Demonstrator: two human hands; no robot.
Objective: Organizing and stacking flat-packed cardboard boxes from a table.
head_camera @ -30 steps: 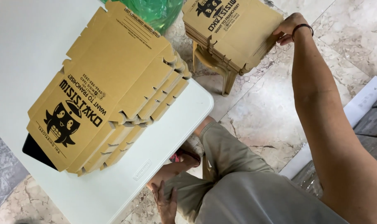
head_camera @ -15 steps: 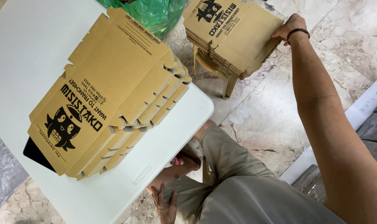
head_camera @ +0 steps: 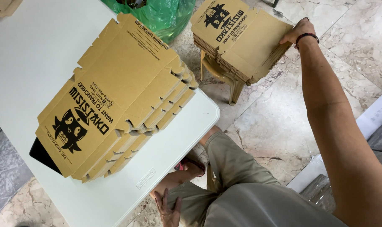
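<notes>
White table (head_camera: 27,54) over marble floor: flat box blanks (head_camera: 115,101) fanned on it, dark item under them mostly hidden. Green bag (head_camera: 165,17) behind, contents unclear. My left hand (head_camera: 169,209) rests spread on my knee. My right hand (head_camera: 299,31) grips the stool's blank stack (head_camera: 237,38) edge, fingers hidden.

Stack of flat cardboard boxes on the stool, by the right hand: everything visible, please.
The stack of flat brown cardboard box blanks lies roughly level on a small tan stool standing on the marble floor. The top sheet bears a black cartoon print and lettering. The edges show many thin layers, slightly fanned. The right hand touches its far right edge.
</notes>
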